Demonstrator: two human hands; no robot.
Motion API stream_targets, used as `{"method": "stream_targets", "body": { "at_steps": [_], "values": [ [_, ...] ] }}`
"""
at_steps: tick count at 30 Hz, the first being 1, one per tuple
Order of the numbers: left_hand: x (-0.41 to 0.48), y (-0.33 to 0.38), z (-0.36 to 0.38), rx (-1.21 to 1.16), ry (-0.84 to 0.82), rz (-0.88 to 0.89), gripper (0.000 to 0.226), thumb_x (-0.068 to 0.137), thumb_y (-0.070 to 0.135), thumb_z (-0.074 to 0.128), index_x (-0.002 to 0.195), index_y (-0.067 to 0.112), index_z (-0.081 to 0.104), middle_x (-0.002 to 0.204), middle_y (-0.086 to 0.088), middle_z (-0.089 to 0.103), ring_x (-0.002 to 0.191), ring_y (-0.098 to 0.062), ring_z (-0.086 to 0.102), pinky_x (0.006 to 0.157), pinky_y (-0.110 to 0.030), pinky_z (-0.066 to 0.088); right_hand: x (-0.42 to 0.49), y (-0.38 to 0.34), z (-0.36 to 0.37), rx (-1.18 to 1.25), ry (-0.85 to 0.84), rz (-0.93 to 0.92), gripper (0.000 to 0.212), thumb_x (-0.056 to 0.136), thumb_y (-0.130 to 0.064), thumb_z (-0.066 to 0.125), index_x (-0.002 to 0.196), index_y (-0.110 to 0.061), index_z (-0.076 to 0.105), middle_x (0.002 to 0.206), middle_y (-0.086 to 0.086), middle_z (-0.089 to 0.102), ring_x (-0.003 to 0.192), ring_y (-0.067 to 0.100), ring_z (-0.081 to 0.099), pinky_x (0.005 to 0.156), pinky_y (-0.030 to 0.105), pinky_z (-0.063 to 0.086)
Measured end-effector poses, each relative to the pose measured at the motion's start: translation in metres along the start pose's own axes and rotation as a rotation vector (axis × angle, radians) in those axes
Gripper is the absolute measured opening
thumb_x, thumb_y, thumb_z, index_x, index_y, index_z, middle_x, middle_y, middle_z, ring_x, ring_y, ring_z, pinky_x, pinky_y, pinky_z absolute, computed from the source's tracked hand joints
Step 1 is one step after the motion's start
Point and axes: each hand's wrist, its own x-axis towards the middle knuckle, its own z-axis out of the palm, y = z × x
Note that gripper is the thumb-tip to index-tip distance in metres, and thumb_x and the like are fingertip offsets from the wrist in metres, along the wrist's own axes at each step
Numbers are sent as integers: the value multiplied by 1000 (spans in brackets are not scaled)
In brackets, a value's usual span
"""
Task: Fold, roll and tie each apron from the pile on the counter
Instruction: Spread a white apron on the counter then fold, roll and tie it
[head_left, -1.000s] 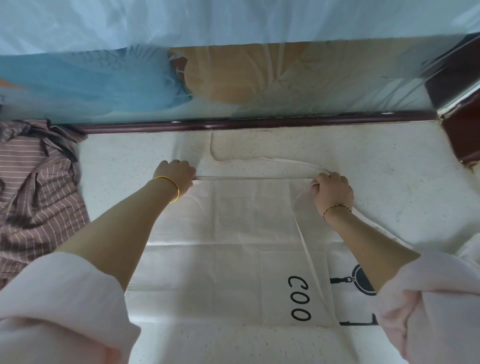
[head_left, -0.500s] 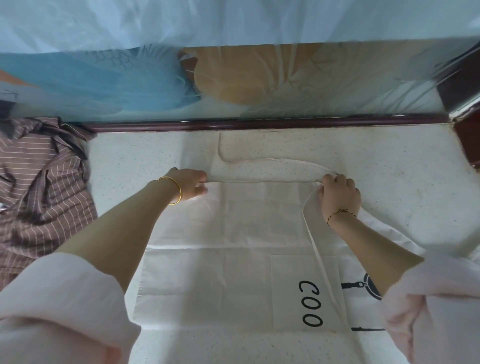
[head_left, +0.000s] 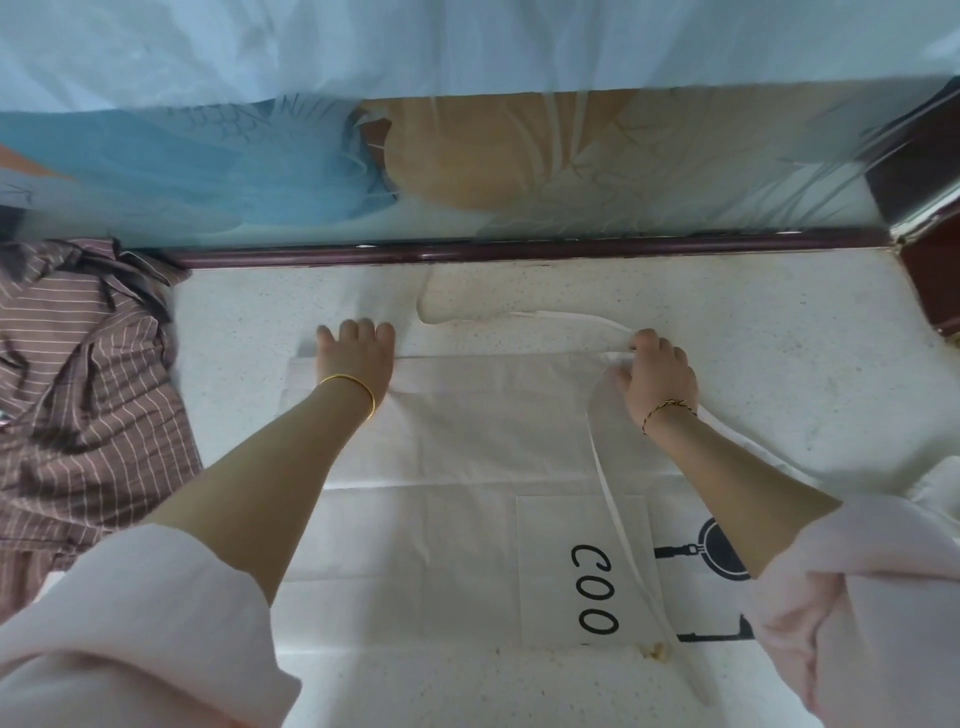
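**Q:** Where is the apron?

**Me:** The white apron (head_left: 467, 441) is spread flat on the bench (head_left: 779, 322) in front of me. Its far edge stops short of the dark rail (head_left: 519, 252).

**Q:** Hands?

**Me:** Left hand (head_left: 358, 358): fingers (head_left: 366, 332) straight and apart, pressing the far edge down near its left corner. Right hand (head_left: 657, 374): fingers curled, clamped on the far right corner where the cloth bunches.

**Q:** How far along?

**Me:** Early, by my reckoning.
- This apron is laid out and creased. A panel overlaps the print, so perhaps one fold is in.
- It is not rolled and not tied. One tie (head_left: 618, 519) trails loose across the cloth toward me.
- The striped pile (head_left: 78, 395) is heaped at my left, touching nothing I hold, so more aprons are waiting.
- No finished roll is in view.

**Q:** Any writing?

**Me:** Black letters "COO" (head_left: 595, 590), printed sideways to me. The word breaks off at the cloth's near edge and I cannot tell the rest. Beside it is a black pan drawing (head_left: 722, 551), partly under my right sleeve (head_left: 857, 597). I can read no brand or label.
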Motion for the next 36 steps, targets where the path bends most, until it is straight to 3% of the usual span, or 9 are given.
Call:
{"method": "stream_targets", "body": {
  "at_steps": [4,9,14,18,22,25,28,33,36],
  "values": [
    [-4,54,-16,-148,196,257,32,89,4,40,122,6,40,119,-13,44,105,-29,48,83,-37,42,-30,1,0,-67,292,-181,35,69,-1,71,100,-5,56,93,16,56,80,33,54,67,38,43],
    [-14,141,-40,-455,-7,474,35,92,9,44,127,5,40,128,-16,34,111,-36,47,87,-46,46,-80,-12,0,26,-311,-10,38,90,-55,42,87,-17,43,81,1,55,75,24,56,61,27,40],
    [-12,152,-52,-501,-93,424,46,92,9,47,136,15,34,135,-12,26,113,-34,46,96,-46,42,-87,-1,-10,100,-565,86,27,91,-21,41,65,-17,40,67,0,49,62,21,49,48,21,30],
    [-19,155,-46,-399,-115,441,56,92,17,51,142,17,25,141,-12,18,115,-35,46,97,-44,42,-42,12,-57,1482,-711,664,25,93,-11,40,69,-12,45,59,8,61,37,13,48,34,17,36],
    [-26,158,-41,-364,-113,427,58,93,21,53,142,15,22,143,-13,15,116,-35,46,94,-42,42,11,38,-118,2528,21,549,36,100,-25,45,129,-5,44,122,20,53,106,32,59,89,43,53],
    [-28,163,-44,-346,-111,382,58,93,18,52,142,15,21,144,-13,14,116,-34,47,92,-41,45,9,61,-126,2187,70,481,49,99,-26,46,144,-14,31,143,11,35,125,28,47,101,44,45],
    [-29,182,-57,-364,-24,403,46,93,9,47,136,11,30,139,-13,23,113,-31,47,85,-39,46,-25,81,-96,1736,39,550,38,98,-11,43,136,-8,40,112,5,53,102,24,58,88,38,52],
    [-39,242,-82,-424,28,560,38,92,6,43,130,7,40,132,-14,32,114,-32,44,89,-42,45,-98,121,-48,1262,171,618,18,92,1,45,95,-14,54,98,8,58,64,15,58,55,20,51],
    [-54,289,-97,-464,3,681,37,89,3,44,126,5,43,130,-15,32,110,-33,47,91,-45,44,-132,160,-40,1025,253,644,27,87,0,46,79,-24,54,88,3,61,76,24,61,69,33,55]
  ]
}}
